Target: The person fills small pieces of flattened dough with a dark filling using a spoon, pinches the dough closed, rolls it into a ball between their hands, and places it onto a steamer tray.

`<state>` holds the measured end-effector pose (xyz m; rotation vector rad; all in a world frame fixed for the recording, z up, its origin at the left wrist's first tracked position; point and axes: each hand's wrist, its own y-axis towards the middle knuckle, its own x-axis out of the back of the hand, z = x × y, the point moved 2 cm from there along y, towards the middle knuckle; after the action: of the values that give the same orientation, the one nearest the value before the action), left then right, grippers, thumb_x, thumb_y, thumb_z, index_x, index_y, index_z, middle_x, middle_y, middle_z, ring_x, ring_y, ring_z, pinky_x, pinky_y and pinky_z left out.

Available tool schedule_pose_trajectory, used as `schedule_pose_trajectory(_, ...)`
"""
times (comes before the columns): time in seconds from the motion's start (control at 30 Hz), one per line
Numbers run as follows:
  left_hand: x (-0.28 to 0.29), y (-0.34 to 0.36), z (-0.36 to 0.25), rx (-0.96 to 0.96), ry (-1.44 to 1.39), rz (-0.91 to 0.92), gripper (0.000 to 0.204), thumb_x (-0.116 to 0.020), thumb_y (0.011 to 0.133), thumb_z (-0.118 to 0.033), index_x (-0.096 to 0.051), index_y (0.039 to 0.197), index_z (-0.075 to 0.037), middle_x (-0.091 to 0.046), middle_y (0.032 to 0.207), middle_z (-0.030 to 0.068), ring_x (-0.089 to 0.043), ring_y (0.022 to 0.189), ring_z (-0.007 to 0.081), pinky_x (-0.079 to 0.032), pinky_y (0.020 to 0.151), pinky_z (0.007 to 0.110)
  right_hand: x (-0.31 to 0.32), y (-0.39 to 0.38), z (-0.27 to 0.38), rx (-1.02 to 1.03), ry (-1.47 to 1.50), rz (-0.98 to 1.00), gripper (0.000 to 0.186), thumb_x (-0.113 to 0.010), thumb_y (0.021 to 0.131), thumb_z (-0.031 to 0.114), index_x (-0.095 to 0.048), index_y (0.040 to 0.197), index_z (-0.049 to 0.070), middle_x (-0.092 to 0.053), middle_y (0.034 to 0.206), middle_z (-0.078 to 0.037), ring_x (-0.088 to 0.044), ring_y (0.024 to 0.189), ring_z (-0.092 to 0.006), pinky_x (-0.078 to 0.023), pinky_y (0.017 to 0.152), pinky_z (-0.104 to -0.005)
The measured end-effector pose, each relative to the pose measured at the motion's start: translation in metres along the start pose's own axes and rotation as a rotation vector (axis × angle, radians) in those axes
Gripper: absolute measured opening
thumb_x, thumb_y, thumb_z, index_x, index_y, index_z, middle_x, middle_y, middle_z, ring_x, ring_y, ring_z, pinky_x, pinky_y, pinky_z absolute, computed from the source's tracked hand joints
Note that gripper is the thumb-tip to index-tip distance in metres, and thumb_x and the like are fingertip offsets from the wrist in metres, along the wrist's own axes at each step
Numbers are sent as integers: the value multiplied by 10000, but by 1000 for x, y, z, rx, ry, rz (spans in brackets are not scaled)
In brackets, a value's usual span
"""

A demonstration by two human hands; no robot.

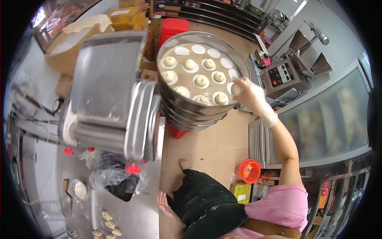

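Observation:
A pale bun [237, 90] is gripped in my right hand [252, 95], which wears a clear glove, at the right rim of a round metal steamer [167, 91]. Inside the steamer, pleated buns [201, 81] rest on round white papers, and several papers [198, 49] toward the far and right side hold no bun. The steamer tops a stack of similar tiers. My left hand [169, 213], also in a clear glove, hangs low beside the counter's edge with its fingers extended and holds nothing.
A large dough-rolling machine [105, 79] stands left on the steel counter [143, 215], with dough pieces [110, 224] and a bowl of white powder [80, 190] nearby. A red basket [248, 171] sits on the floor at right, below a glass-fronted cabinet [322, 119]. A control box [280, 75] stands behind.

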<state>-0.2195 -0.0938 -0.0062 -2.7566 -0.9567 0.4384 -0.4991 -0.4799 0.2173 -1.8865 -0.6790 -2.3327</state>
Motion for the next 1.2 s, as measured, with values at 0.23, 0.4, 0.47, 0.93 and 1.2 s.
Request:
schedule_pose_trajectory(0.23, -100, 57, -14, 61, 60, 68, 671, -263, 1038, -494, -308, 1432, 48, -409, 1420, 239, -405, 1325, 337, -265, 1163, 440, -69, 60, -130, -59, -140, 158, 471, -815, 644, 196, -636, 1067, 93, -655, 1001, -121, -670, 895, -309, -540, 761, -393)
schedule_pose_trajectory(0.4, -134, 79, -21, 137, 124, 41, 689, -269, 1033, -510, -322, 1426, 54, -417, 1406, 240, -413, 1315, 331, -279, 1157, 433, -127, 70, -171, -165, -225, 414, 504, -854, 607, 276, -639, 1029, 103, -676, 992, -124, -681, 871, -320, -541, 750, -400)
schedule_pose_trajectory(0.47, -139, 85, -23, 139, 132, 32, 691, -271, 1032, -513, -324, 1426, 53, -421, 1402, 239, -419, 1308, 331, -283, 1155, 432, -136, 76, -171, -138, -261, 480, 518, -856, 603, 300, -623, 1012, 83, -689, 923, -134, -690, 820, -316, -541, 724, -407)
schedule_pose_trajectory(0.93, -108, 74, -31, 115, 197, -92, 660, -291, 1033, -497, -355, 1399, 48, -452, 1366, 226, -444, 1279, 324, -302, 1143, 429, -68, 100, -145, -390, 304, 53, 401, -745, 817, 178, -644, 1153, -16, -701, 1038, -130, -653, 969, -180, -503, 848, -294)
schedule_pose_trajectory(1.2, -8, 35, 8, 232, -118, -392, 403, -539, 1003, -301, -516, 1271, -1, -621, 1174, 112, -602, 1075, 190, -475, 977, 334, -70, -32, 106, 366, 984, 1410, 349, -796, 780, 114, -657, 1086, 20, -680, 1041, -77, -645, 917, -160, -527, 791, -295)
